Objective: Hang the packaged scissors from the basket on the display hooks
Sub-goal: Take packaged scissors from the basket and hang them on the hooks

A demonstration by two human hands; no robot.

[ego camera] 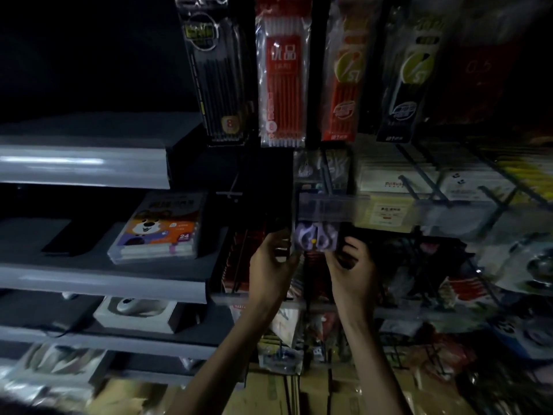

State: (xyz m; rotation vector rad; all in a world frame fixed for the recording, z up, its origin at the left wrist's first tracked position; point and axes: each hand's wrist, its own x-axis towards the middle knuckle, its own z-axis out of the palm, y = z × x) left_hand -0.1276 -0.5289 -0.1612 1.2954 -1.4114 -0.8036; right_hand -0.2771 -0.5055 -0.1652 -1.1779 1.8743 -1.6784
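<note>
A pack of scissors with purple handles (314,238) is held up against the display rack, just under a clear price strip (332,209). My left hand (273,259) grips the pack's left edge. My right hand (350,265) pinches its lower right corner. The pack's upper part is hidden behind the strip, so the hook holding it cannot be seen. A thin wire hook (230,193) juts out to the left of the pack with nothing on it. The basket is not in view.
Pen packs (282,85) hang in a row above. Grey shelves on the left carry a box of markers (161,232) and a boxed mouse (137,310). Wire hooks with packaged goods (419,181) fill the right side. Cardboard boxes (284,393) lie below.
</note>
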